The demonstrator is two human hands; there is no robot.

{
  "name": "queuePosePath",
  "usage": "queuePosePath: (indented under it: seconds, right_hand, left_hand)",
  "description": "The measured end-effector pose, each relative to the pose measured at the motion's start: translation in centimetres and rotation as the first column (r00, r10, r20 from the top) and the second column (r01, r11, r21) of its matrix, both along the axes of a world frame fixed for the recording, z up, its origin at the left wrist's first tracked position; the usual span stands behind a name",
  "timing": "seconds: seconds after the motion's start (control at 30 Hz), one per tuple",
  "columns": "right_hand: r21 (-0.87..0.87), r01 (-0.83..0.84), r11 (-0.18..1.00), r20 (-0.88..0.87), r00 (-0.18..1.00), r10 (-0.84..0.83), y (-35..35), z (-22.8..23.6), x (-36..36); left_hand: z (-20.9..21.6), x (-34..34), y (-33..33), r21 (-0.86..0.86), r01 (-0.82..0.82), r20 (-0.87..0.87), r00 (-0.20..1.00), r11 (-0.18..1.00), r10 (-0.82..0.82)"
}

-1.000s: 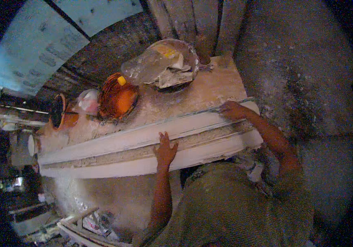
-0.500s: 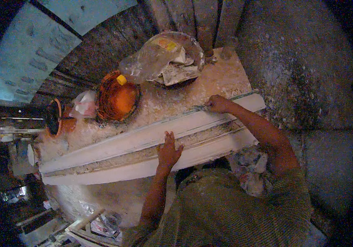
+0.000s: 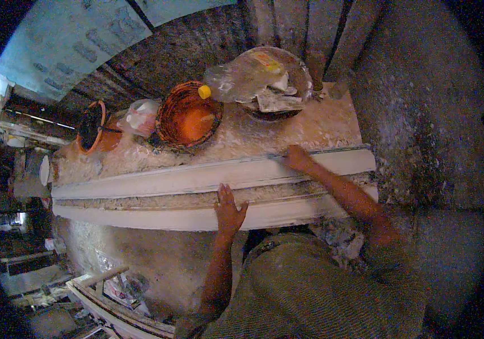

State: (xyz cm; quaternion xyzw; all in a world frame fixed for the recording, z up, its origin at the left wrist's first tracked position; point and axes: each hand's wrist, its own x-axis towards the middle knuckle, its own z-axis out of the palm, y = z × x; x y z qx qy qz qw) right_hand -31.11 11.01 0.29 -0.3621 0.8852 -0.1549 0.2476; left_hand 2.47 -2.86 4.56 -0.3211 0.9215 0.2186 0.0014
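Two long white plaster-like mouldings, a far one (image 3: 208, 176) and a near one (image 3: 157, 218), lie side by side across the work table. A rough, crumb-covered strip (image 3: 185, 198) runs between them. My left hand (image 3: 230, 210) is open, its fingers stretched over the rough strip and its palm by the near moulding. At the far moulding's outer edge, right of the middle, my right hand (image 3: 298, 158) is closed. Its fingers are blurred, and what they grip is too small to name. A thin dark line follows that far edge.
Behind the mouldings stand an orange bucket (image 3: 196, 127) with a crusted rim, a plastic-covered basin (image 3: 276, 116) holding whitish slabs, a yellow cap (image 3: 204, 91), a plastic bag (image 3: 140, 117) and another orange bucket (image 3: 92, 135). A wooden frame (image 3: 106, 277) is at lower left.
The view has turned, so the mouldings lie more level. My right hand has shifted a little left along the far edge. My left hand stays about the same place.
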Motion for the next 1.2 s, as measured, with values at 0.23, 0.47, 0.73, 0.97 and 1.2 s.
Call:
queuePosePath:
  seconds: [0.23, 0.47, 0.73, 0.97, 1.2]
  right_hand:
    - [-0.036, -0.461, 0.886, 0.041, 0.886, 0.463, -7.4, 8.9, 6.5]
    - [0.088, -0.535, 0.840, -0.129, 0.830, 0.542, 9.8, 13.8, -4.3]
    - [0.057, -0.675, 0.735, -0.354, 0.675, 0.647, 8.6, 9.9, -4.3]
    - [0.022, -0.638, 0.769, -0.021, 0.769, 0.639, 4.1, 11.5, -4.0]
    - [-0.079, -0.698, 0.712, -0.189, 0.712, 0.676, -9.9, 9.0, 5.7]
  left_hand:
    - [-0.7, -0.4, -3.2, -0.041, -0.143, 0.021, 0.989, 0.989, 0.144]
    - [0.3, 0.5, -4.1, -0.094, -0.073, 0.224, 0.970, 0.993, 0.093]
    - [0.0, 0.6, -4.4, -0.124, -0.062, 0.141, 0.987, 0.990, 0.079]
    - [0.4, 0.5, -4.4, -0.125, -0.060, 0.193, 0.978, 0.990, 0.083]
    - [0.8, -0.3, -3.7, -0.159, -0.108, 0.189, 0.972, 0.981, 0.138]
